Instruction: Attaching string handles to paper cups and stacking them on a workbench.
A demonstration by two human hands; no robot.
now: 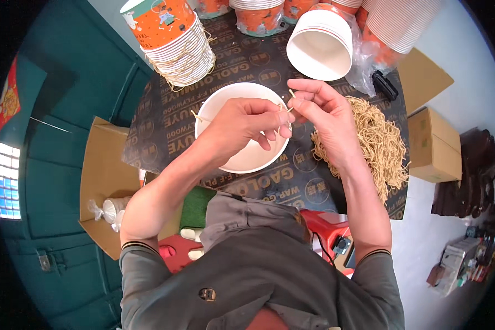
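Now it's both hands on the cord [292,94], right at the white bucket's [245,164] rim!
Your left hand [253,118] pinches it over the bucket's right side; your right hand [325,113] pinches it just beside, the open bucket standing on the table [154,137], left of the cord heap [377,144].

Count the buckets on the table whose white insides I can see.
2: the near bucket, below the left hand, and the tipped bucket, farther back beyond the right hand. More could be nested underneath either one, unseen.
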